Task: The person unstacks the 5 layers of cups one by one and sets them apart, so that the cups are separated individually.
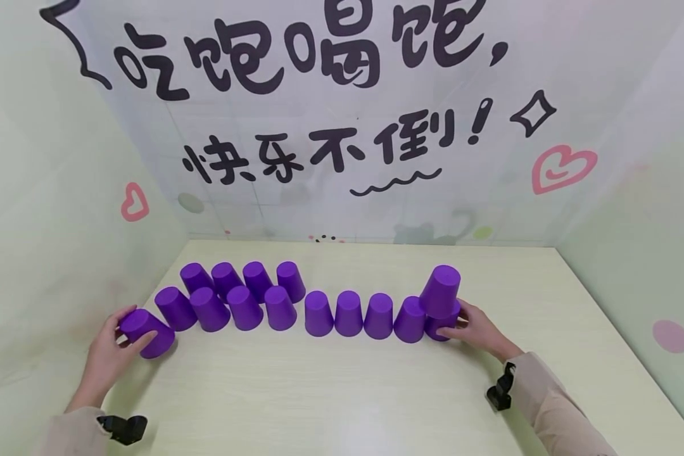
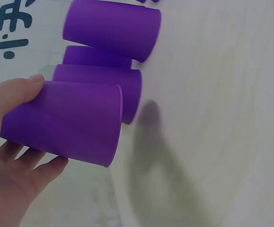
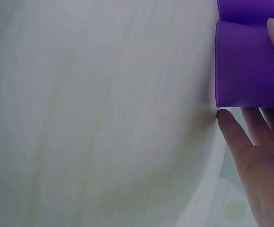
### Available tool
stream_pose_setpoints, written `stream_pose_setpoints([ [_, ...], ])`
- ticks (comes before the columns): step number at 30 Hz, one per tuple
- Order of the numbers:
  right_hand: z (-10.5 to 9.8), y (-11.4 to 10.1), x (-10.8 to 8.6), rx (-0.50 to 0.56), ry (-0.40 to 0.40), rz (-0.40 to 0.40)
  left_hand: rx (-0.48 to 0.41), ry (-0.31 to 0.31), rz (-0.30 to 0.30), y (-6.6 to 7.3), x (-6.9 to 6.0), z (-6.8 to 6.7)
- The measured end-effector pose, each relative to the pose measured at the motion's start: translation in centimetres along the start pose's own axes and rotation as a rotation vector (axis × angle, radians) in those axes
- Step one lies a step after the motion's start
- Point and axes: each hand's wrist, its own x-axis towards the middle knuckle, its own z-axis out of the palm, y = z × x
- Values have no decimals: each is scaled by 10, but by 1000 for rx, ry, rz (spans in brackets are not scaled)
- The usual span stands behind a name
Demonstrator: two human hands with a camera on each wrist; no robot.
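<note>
At the left end of the cups, my left hand [image 1: 109,354] grips an upside-down purple cup [image 1: 148,334], thumb on one side and fingers on the other; the left wrist view shows this cup [image 2: 70,123] in the hand [image 2: 9,165]. My right hand [image 1: 481,330] holds the lower cup [image 1: 437,328] at the right end, and another purple cup [image 1: 441,291] stands upside down above it. In the right wrist view the thumb and fingers of the hand [image 3: 264,170] lie around a purple cup [image 3: 252,66].
Several upside-down purple cups stand between the hands: a front row [image 1: 349,313] and a shorter back row [image 1: 258,282] at the left, on a pale table [image 1: 319,405]. Printed cloth walls [image 1: 319,215] stand behind and at both sides.
</note>
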Motion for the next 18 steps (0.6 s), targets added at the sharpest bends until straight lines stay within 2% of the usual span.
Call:
stream_pose_setpoints([
  [5, 0, 0, 0, -8, 3, -2, 21, 22, 8, -54, 6, 19],
  [6, 0, 0, 0, -10, 4, -5, 29, 17, -4, -55, 6, 21],
  [7, 0, 0, 0, -11, 4, -6, 40, 17, -3, -65, 8, 24],
  [10, 0, -1, 0, -9, 1, -9, 45, 15, -16, -74, 8, 28],
  [18, 0, 0, 0, -9, 3, -1, 52, 24, -3, -78, 8, 31],
])
